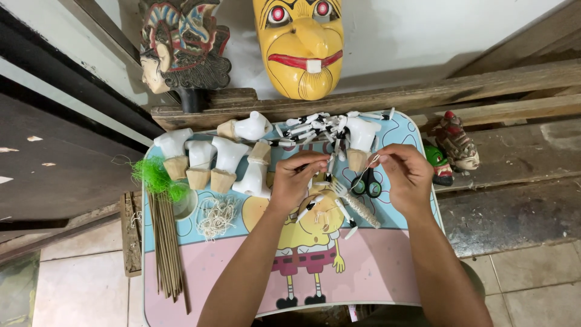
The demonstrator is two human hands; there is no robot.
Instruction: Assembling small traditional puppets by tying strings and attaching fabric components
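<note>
**Thread held taut between two hands over a small table**

A small white puppet arm piece [308, 206] is pinched in the left hand [296, 178], fingers closed narrow around it, at the centre of the table [387, 284]. The right hand [407, 175] is closed on a thin thread [367, 168], which is drawn taut toward the left hand. More white limb pieces [348, 215] hang just below the hands.

Judgement: the step is served best if the thread is kept taut and the piece is held still near its hole, elbows braced on the table edge.

At 12 o'clock from the hands, a heap of white limb parts [315, 126] is noted; at 10 o'clock, white torso pieces on wooden bases [209, 162]. Green-handled scissors [367, 184] lie between the hands. At 9 o'clock, green fibre [156, 178], a bundle of thin sticks [166, 248] and pale string [216, 218] are recorded.

No packages or labels are seen. The tabletop carries a cartoon print in yellow, pink and blue. A yellow mask [299, 45] stands at 12 o'clock against the wall; a painted carved head [181, 51] at 11 o'clock.
</note>
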